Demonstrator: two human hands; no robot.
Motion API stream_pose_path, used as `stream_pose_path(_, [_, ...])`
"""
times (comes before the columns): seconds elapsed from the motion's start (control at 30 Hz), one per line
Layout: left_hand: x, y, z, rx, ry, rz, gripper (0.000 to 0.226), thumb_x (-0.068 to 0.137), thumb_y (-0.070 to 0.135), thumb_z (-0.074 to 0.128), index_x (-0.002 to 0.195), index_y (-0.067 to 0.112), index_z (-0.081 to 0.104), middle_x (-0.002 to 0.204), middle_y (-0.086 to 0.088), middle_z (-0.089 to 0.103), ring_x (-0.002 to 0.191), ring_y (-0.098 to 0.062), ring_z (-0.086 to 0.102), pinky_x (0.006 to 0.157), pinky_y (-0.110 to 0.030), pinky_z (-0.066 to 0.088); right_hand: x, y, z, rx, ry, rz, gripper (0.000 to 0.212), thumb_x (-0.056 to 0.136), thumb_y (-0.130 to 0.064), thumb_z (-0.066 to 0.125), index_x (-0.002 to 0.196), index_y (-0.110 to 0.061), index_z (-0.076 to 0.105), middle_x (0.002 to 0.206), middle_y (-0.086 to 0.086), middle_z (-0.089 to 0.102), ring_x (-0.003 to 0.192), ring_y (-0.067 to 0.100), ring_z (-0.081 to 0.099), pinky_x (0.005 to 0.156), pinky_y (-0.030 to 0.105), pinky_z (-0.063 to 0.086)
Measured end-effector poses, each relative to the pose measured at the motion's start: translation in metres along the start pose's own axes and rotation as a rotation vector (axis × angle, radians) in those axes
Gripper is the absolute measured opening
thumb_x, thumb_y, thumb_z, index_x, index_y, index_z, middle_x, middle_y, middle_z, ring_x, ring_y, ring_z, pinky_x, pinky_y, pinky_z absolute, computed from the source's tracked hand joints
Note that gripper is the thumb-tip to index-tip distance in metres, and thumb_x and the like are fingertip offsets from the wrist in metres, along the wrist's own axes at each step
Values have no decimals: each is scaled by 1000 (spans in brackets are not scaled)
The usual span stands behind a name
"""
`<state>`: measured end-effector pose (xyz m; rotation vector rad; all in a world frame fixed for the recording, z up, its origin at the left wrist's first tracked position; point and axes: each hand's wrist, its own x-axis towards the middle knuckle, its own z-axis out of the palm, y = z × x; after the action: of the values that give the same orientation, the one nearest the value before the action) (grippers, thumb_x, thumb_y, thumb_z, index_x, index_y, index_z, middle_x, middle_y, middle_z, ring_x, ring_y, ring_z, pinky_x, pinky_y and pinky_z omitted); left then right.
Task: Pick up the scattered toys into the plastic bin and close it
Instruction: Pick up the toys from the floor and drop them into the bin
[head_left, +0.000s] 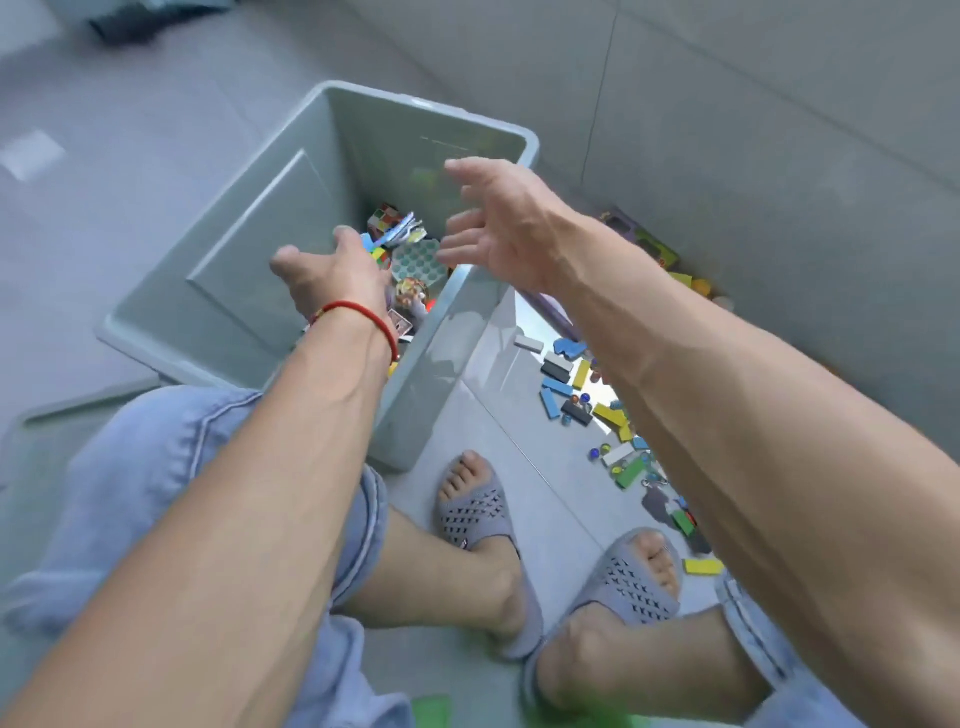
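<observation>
Plastic bin (249, 244): upper centre of frame, open, toys (410, 254) heaped at bottom. Left hand (332, 275) over bin interior, fingers relaxed, holding nothing visible. Right hand (498, 223) above right rim, fingers spread, empty. Keep releases low inside walls to stop bounce-out. Scattered blocks (587, 395) on floor, right of bin, below right forearm, well apart from both hands. Lid (57, 415) partly visible at lower left.

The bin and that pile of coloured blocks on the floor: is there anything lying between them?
In the head view, mostly bare grey floor tile separates the bin from the blocks; one loose grey block lies nearest the bin's wall.
</observation>
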<state>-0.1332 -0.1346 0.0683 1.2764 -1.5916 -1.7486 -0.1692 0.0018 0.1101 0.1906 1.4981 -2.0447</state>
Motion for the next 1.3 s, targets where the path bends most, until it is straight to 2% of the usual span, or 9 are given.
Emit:
stream_pose_path(0.07, [-9,-6,-4,189,4,113,65,72,28,56,135,16,47,116,-10,54,103,-33,66,91,-39,56,-7,12,-18,-165,107,-17,41,100,-20,56,137,-5,45,138,34,44,119,47,55,97,53,53])
stream_pose_path(0.13, [-31,-18,-4,278,-87,237,58,74,19,58,132,18,50,124,-10,55,107,-31,62,96,-38,51,-21,36,-53,-300,234,-67,18,98,-13,55,114,-7,60,115,21,60,101,34,64,88,49,59])
stream_pose_path(0.2, [-55,-34,2,300,-221,327,52,71,17,58,123,21,55,121,-9,59,104,-31,63,93,-41,51,-41,68,-98,-469,336,-14,12,97,-11,54,103,-11,65,98,15,64,85,26,63,77,43,62])
stream_pose_path(0.37, [-106,-106,25,529,-628,80,36,81,15,64,110,31,50,118,-5,57,102,-29,66,90,-42,57,-84,152,-194,-847,587,372,16,93,-11,53,96,-6,68,94,15,72,81,26,67,79,46,62])
stream_pose_path(0.47, [-116,-156,22,772,-746,-6,34,84,14,63,115,24,54,119,-8,62,107,-28,63,91,-34,54,-98,196,-214,-1003,583,517,16,88,-11,58,101,-6,67,94,13,70,81,29,65,68,37,54])
stream_pose_path(0.57, [-120,-198,12,1028,-870,-18,35,87,12,61,121,20,58,119,-5,62,110,-26,61,90,-29,48,-108,240,-222,-1019,602,563,27,84,-13,60,111,-16,60,101,10,66,90,30,63,69,32,47])
stream_pose_path(0.8, [-125,-274,24,1278,-1015,24,34,85,10,64,117,21,61,117,-10,64,107,-27,61,90,-32,51,-85,289,-222,-1084,637,452,51,89,-19,62,137,-19,45,132,12,48,108,36,59,84,43,52])
stream_pose_path(1.03, [-124,-307,69,1303,-1082,484,49,90,7,61,136,20,50,128,-15,48,118,-32,48,97,-41,46,-49,311,-226,-1149,769,279,38,90,-27,69,120,-16,48,115,9,40,87,33,56,65,38,46])
stream_pose_path(1.3, [-108,-328,82,1331,-1237,680,25,86,0,64,110,6,62,110,-16,53,98,-35,56,81,-45,49,-41,326,-233,-1158,756,149,28,83,-6,70,106,-8,54,118,14,48,83,36,57,60,40,46])
